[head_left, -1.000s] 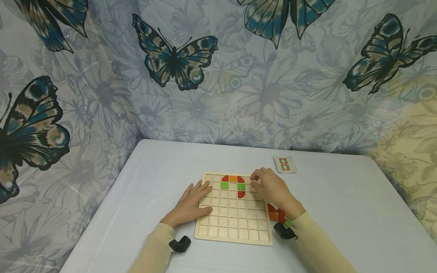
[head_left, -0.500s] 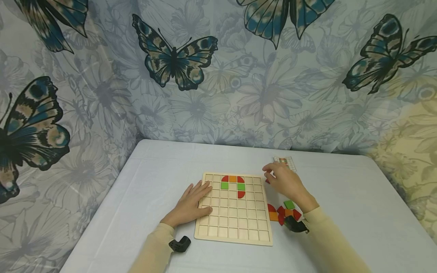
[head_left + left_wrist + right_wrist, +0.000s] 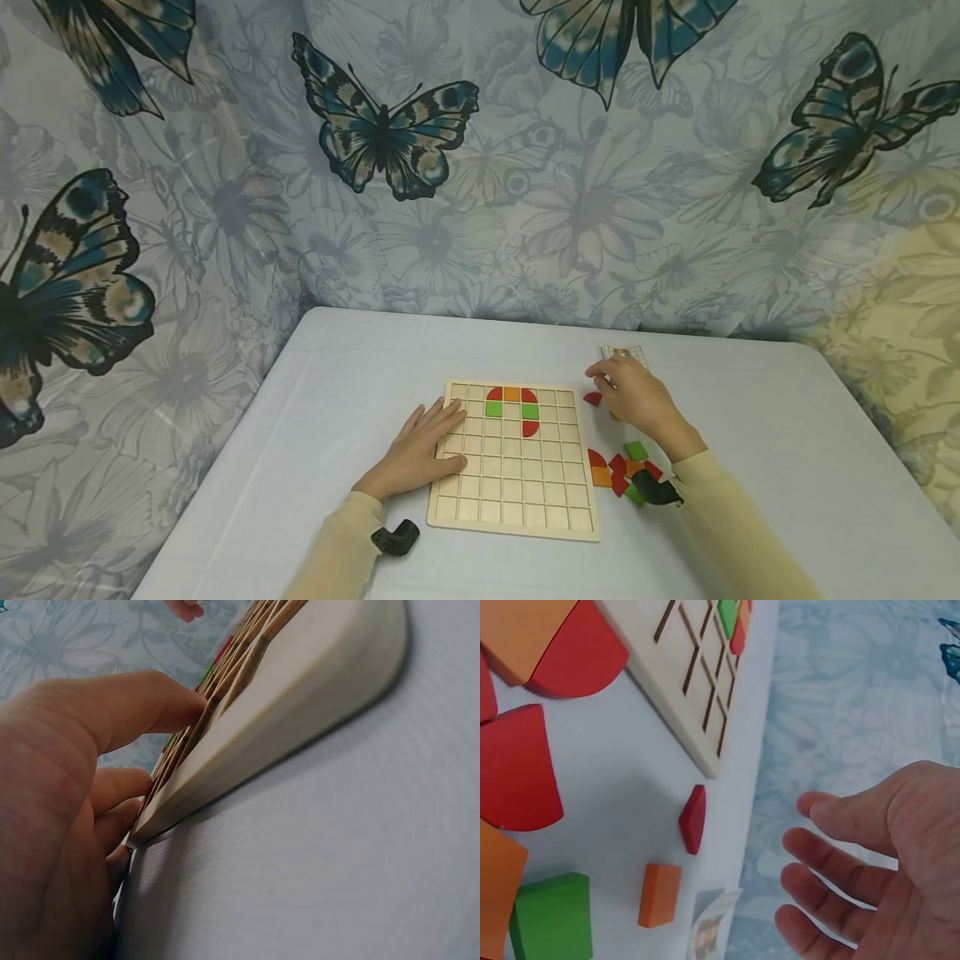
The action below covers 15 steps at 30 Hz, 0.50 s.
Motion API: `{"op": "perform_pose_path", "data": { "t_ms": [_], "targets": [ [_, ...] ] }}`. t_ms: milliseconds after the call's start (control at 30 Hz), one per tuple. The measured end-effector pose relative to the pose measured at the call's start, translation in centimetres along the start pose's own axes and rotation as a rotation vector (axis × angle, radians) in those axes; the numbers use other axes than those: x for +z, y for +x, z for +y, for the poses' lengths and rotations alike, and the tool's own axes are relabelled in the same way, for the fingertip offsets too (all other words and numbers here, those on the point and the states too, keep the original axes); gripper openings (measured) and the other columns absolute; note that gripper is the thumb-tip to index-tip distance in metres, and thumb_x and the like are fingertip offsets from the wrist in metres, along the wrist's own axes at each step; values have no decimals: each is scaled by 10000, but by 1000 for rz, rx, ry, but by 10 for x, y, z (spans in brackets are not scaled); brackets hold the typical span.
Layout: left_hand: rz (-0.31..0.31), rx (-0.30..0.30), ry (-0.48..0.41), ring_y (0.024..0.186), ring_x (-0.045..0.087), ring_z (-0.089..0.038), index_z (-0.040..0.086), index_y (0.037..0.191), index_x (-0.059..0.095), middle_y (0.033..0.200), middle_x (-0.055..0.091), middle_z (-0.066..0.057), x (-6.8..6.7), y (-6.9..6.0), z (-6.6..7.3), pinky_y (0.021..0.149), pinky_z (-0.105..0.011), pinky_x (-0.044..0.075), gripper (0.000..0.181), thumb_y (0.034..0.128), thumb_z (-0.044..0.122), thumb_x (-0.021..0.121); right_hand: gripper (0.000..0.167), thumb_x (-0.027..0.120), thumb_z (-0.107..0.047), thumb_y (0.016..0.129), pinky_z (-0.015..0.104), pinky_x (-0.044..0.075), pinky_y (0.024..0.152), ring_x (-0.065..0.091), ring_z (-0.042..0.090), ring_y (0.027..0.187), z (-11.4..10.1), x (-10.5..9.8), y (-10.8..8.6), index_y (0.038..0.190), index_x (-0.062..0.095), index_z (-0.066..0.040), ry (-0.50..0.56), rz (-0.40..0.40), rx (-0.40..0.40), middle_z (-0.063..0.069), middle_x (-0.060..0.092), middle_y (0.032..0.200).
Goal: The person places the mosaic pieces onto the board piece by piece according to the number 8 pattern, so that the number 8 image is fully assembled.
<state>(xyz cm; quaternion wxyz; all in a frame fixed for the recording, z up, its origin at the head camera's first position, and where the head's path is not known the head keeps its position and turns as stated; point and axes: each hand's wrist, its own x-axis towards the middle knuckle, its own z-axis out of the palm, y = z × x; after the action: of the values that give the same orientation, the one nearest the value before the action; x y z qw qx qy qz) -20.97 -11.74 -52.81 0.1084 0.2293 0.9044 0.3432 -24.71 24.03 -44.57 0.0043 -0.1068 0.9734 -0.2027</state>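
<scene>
A wooden grid board (image 3: 513, 492) lies on the table, with red, orange and green pieces set in its upper cells, among them an orange square (image 3: 512, 394) and a green square (image 3: 492, 409). My left hand (image 3: 416, 446) rests on the board's left edge, thumb and fingertips on its top. Beyond the board's right side, my right hand (image 3: 637, 396) hovers with loosely bent fingers and nothing between them. Near it on the table lie a red rounded piece (image 3: 592, 399) and an orange block (image 3: 660, 895). The hand partly covers a small patterned card (image 3: 633, 353) in the head view.
Several loose red, orange and green pieces (image 3: 635, 451) lie in a cluster right of the board, below the right wrist. White cloth covers the table (image 3: 360, 358). A butterfly-patterned backdrop (image 3: 450, 250) rises behind and along the left.
My right hand has moved right, off the board's upper right corner toward the card, uncovering the red piece and more of the cluster. The left hand and the pieces on the board stay put.
</scene>
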Motion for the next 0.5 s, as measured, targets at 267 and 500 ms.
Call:
{"op": "perform_pose_path", "data": {
  "t_ms": [267, 500],
  "targets": [
    [-9, -17, -2, 1609, 60, -186, 172, 1582, 373, 1698, 225, 44, 0, 0, 0, 1317, -455, -38, 761, 912, 392, 659, 293, 557, -69, 979, 279, 457, 592, 576, 199, 847, 7, 5, 2, 1233, 696, -26, -11, -69, 40, 207, 632, 1217],
    [-10, -20, -13, 1609, 58, -184, 178, 1581, 375, 1697, 226, 50, 0, 0, 0, 1317, -457, -38, 761, 910, 394, 661, 285, 562, -46, 970, 304, 486, 616, 554, 250, 930, 8, 9, 2, 1205, 722, -48, -46, -81, 37, 194, 637, 1170]
  ]
}}
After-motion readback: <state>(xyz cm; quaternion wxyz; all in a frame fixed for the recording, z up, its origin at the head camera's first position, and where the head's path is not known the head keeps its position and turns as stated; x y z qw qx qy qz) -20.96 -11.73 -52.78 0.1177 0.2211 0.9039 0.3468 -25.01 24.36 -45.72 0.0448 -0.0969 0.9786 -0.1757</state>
